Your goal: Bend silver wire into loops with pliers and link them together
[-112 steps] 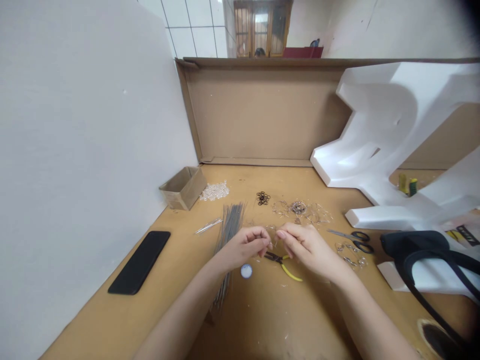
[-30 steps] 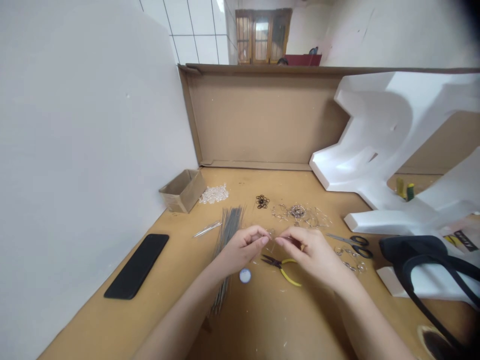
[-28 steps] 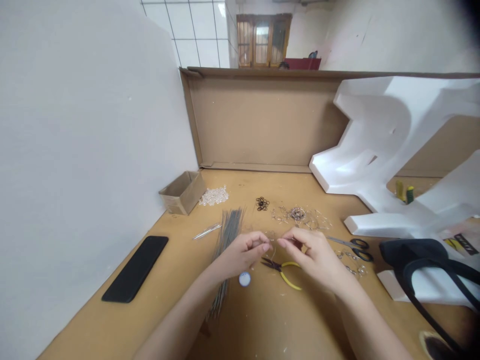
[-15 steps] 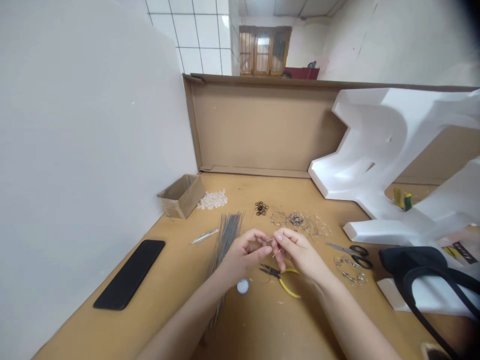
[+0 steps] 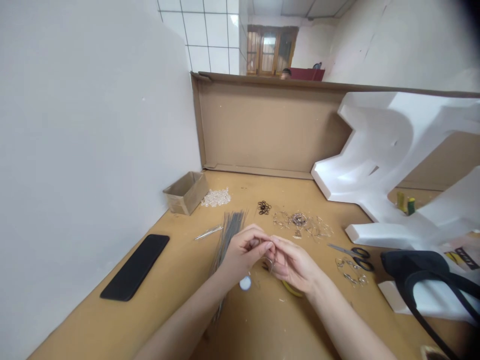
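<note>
Over the middle of the bench (image 5: pixel 258 335), left hand (image 5: pixel 242 252) and right hand (image 5: pixel 291 257) meet, their fingers pinching a thin wire (image 5: pixel 270 263), its lower part apparently looping downward, though blur hides much. Pliers (image 5: pixel 292 289) lie beneath the right hand, mostly covered. From the hands, the widest room runs toward six o'clock. Cardboard (image 5: pixel 258 130) bounds the bench at twelve, beyond black rings (image 5: pixel 264 207), and foam (image 5: pixel 375 145) at two; scissors (image 5: pixel 350 253) sit at three, a slab (image 5: pixel 135 267) at nine.

I see left forearm (image 5: pixel 185 312) and right forearm (image 5: pixel 339 317) bare to frame edge, smooth, narrowing forward; left grip (image 5: pixel 244 252) and right grip (image 5: pixel 295 262) bare too, left thumbnail (image 5: pixel 269 245) visible.
</note>
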Tool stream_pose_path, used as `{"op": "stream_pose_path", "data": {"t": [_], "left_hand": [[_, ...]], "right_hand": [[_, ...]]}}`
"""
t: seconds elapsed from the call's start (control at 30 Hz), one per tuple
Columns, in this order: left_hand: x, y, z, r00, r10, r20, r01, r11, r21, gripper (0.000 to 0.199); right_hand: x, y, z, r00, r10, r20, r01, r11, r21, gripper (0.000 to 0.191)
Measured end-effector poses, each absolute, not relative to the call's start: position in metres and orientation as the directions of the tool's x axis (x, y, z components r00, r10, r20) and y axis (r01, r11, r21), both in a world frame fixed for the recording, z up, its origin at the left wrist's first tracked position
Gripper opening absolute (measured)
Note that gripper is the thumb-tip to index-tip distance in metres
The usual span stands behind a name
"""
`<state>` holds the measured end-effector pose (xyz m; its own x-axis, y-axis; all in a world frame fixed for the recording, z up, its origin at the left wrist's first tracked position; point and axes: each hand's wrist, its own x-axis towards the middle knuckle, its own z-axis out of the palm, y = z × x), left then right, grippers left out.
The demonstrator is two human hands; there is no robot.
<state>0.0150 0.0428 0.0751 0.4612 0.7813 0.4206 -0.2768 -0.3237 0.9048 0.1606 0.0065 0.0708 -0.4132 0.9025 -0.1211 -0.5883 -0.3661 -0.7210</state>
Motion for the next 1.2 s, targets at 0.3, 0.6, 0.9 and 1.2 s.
{"op": "stream_pose_path", "data": {"t": [0.3, 0.6, 0.9, 1.2], "left_hand": [[0.009, 0.052, 0.08, 0.492, 0.868, 0.071, -0.211, 0.04, 0.977, 0.023], [0.008, 0.06, 0.076, 0.573, 0.817, 0.063, -0.298, 0.136, 0.945, 0.024], [0.008, 0.058, 0.077, 0.623, 0.78, 0.049, -0.267, 0.154, 0.951, 0.024], [0.004, 0.053, 0.088, 0.571, 0.821, 0.0, -0.098, 0.068, 0.993, 0.026]], "right_hand": [[0.202, -0.015, 0.04, -0.19, 0.982, -0.001, 0.79, 0.152, -0.594, 0.048], [0.21, -0.037, 0.005, -0.214, 0.97, -0.111, 0.977, 0.21, -0.046, 0.06], [0.209, -0.024, 0.011, -0.138, 0.985, -0.108, 0.948, 0.1, -0.302, 0.029], [0.203, -0.03, 0.068, -0.189, 0.981, 0.046, 0.7, 0.167, -0.694, 0.025]]}}
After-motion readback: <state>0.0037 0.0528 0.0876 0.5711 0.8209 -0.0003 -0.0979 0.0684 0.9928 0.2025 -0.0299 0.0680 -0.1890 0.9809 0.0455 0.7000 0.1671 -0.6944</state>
